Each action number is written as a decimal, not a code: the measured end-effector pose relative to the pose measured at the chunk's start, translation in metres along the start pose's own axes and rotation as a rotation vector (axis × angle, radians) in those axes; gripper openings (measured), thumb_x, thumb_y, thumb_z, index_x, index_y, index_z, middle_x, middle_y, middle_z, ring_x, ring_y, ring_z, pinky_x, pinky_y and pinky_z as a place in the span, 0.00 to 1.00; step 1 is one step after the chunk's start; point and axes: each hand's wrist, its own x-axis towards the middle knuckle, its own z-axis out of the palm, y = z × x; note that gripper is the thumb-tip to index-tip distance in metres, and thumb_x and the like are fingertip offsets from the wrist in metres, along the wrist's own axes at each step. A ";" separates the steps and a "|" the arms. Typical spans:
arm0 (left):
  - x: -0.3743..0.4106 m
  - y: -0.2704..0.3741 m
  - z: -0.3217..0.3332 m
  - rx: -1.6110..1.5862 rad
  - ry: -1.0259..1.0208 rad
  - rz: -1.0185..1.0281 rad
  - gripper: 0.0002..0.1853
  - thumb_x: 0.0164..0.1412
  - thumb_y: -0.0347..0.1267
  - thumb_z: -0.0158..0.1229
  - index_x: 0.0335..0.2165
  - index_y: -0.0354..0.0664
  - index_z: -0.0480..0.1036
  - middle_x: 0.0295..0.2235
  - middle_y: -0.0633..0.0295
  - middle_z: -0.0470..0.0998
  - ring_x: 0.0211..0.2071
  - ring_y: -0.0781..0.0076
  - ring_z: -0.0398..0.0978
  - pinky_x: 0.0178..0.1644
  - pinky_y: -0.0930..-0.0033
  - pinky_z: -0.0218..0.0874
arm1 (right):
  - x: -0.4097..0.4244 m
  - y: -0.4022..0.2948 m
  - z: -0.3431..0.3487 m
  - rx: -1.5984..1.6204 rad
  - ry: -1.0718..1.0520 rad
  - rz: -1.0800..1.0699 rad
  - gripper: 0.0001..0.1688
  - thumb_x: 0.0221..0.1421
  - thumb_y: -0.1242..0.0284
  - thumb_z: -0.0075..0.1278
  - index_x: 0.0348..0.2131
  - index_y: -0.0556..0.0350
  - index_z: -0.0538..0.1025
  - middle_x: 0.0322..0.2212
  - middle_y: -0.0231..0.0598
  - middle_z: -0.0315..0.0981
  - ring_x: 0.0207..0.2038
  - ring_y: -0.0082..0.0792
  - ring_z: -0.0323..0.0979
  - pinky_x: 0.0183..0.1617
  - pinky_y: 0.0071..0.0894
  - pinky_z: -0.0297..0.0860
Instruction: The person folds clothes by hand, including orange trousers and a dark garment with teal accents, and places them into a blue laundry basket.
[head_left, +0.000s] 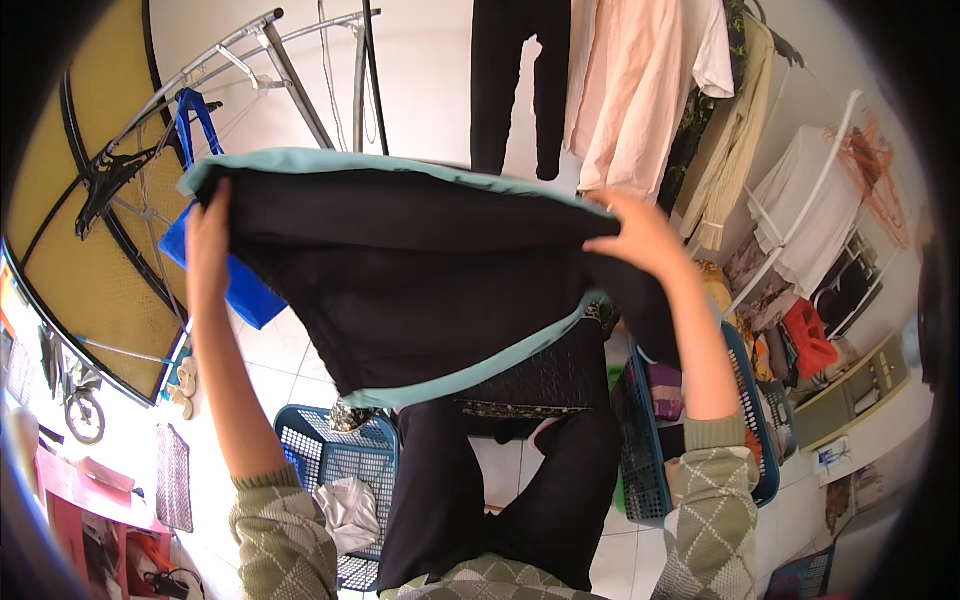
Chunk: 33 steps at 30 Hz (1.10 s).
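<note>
A black garment with light teal edges (420, 247) is stretched wide in front of me, held up between both hands. My left hand (208, 232) grips its upper left corner. At the upper right edge, my right hand (634, 232) holds the cloth with thumb and fingers. One black part of it droops beside my right forearm. The lower teal edge hangs above my lap, over a black patterned cloth (532, 367) near my knees. What kind of garment it is, I cannot tell.
A blue plastic basket (396, 450) with pale cloth stands at my left, another filled basket (637, 450) at my right. Ahead, black trousers (517, 67) and a pink shirt (626, 90) hang by the wall. A metal rack (300, 90) with hangers and a blue bag (251, 289) is left.
</note>
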 end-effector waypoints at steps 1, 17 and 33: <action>0.012 -0.039 0.010 0.080 -0.066 0.055 0.23 0.56 0.40 0.55 0.42 0.31 0.65 0.34 0.53 0.73 0.37 0.65 0.70 0.42 0.67 0.60 | -0.012 0.016 0.038 -0.047 -0.074 0.043 0.34 0.35 0.64 0.63 0.44 0.48 0.68 0.41 0.40 0.71 0.47 0.41 0.67 0.51 0.43 0.59; -0.244 -0.347 0.030 0.964 -0.404 -0.767 0.43 0.42 0.50 0.64 0.52 0.38 0.60 0.47 0.37 0.60 0.47 0.37 0.62 0.54 0.47 0.52 | -0.249 0.085 0.246 0.031 -0.330 1.265 0.19 0.44 0.62 0.59 0.27 0.61 0.74 0.33 0.50 0.73 0.35 0.45 0.73 0.37 0.40 0.68; -0.193 -0.301 -0.042 -0.547 0.736 -0.668 0.17 0.59 0.33 0.48 0.44 0.34 0.60 0.39 0.49 0.71 0.39 0.55 0.72 0.45 0.58 0.66 | -0.254 0.097 0.250 0.710 0.677 1.386 0.17 0.49 0.80 0.52 0.41 0.53 0.70 0.25 0.38 0.72 0.23 0.23 0.71 0.22 0.21 0.69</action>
